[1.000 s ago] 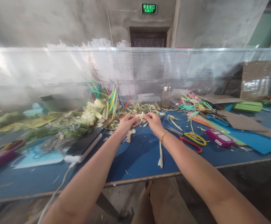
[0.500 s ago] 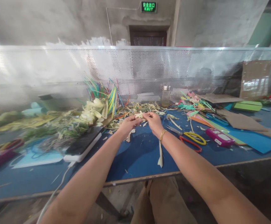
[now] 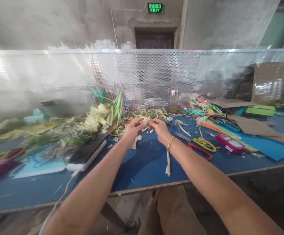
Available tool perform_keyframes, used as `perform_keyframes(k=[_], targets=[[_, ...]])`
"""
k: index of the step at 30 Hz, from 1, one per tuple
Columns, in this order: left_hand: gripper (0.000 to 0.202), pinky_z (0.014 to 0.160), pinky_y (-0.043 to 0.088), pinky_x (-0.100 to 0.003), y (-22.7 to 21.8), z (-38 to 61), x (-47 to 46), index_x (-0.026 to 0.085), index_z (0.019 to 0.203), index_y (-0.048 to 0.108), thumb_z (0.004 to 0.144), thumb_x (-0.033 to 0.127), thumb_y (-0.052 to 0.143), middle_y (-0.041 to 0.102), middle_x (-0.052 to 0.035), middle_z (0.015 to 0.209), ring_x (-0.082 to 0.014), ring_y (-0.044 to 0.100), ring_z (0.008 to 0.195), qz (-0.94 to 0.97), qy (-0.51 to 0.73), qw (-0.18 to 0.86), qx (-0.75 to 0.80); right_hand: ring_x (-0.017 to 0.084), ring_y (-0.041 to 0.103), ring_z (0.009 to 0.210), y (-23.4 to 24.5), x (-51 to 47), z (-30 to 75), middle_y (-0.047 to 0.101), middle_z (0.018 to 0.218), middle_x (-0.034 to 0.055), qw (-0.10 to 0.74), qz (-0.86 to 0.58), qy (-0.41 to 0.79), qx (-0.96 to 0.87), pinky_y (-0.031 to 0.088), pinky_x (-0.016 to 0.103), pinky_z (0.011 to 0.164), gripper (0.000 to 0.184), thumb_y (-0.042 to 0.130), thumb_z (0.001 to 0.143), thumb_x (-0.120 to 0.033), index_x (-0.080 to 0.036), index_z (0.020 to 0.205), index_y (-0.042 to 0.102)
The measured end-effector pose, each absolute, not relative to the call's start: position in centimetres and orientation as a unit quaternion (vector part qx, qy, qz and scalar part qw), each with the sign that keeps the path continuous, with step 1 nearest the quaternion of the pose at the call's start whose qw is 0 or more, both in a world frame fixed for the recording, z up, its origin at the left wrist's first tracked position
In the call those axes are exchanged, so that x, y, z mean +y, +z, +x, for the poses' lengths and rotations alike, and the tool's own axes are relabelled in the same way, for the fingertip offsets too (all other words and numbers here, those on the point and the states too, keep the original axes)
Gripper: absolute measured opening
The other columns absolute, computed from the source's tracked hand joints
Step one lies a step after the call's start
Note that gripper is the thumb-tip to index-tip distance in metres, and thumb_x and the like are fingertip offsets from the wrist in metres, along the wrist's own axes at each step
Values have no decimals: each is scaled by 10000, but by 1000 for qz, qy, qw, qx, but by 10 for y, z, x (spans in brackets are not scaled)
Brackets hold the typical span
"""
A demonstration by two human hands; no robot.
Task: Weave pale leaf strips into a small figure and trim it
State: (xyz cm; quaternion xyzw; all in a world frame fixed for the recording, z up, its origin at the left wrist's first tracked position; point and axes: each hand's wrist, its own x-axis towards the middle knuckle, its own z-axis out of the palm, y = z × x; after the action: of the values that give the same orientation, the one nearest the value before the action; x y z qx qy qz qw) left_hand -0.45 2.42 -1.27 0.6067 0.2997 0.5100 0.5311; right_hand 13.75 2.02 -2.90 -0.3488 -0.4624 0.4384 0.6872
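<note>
My left hand (image 3: 133, 130) and my right hand (image 3: 159, 129) meet over the middle of the blue table (image 3: 142, 166). Between their fingertips is a small piece of pale cream husk-like strip (image 3: 145, 119), pinched from both sides. Its exact shape is partly hidden by the fingers. Behind the hands lies a heap of similar pale and greenish strips (image 3: 154, 112). One long pale strip (image 3: 168, 164) lies below my right wrist, which wears a gold bracelet. Scissors with yellow and red handles (image 3: 204, 145) rest to the right of that wrist.
A phone on a white power bank (image 3: 86, 153) with a cable lies left. Behind it are a pale husk bundle (image 3: 99, 116) and colourful pipe cleaners (image 3: 119, 102). A glass bottle (image 3: 173, 101) stands at the back. Rightward are a purple box (image 3: 230, 144), coloured paper and cardboard (image 3: 259, 127).
Both hands stay in nearly the same place. The fingers have shifted slightly around the pale piece, and a little more of it shows above the fingertips.
</note>
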Motion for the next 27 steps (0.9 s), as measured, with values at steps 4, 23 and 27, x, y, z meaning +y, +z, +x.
perform_keyframes(k=[4,23,27], targets=[[441,582,380,-194,-11,-5,22,258,1093,691,676,375,771,658,20,804,-95,553,679,610,518,504,325,121,531,613,-27,17,136,653,641,-4,668,-355,442,-483,421,272,637,239,770,568,-353,-180,716,698],[338,454,338,-165,-14,-5,25,171,826,671,619,392,822,663,-16,744,-102,636,651,536,459,612,356,151,597,728,-28,17,140,688,712,7,659,-372,382,-530,448,293,748,212,730,621,-387,-189,668,670],[305,391,297,-144,-14,-7,30,173,821,646,607,292,829,599,20,679,-53,555,525,509,440,651,352,149,576,700,-29,16,136,674,690,4,658,-371,361,-547,440,284,720,227,702,642,-415,-194,640,650]])
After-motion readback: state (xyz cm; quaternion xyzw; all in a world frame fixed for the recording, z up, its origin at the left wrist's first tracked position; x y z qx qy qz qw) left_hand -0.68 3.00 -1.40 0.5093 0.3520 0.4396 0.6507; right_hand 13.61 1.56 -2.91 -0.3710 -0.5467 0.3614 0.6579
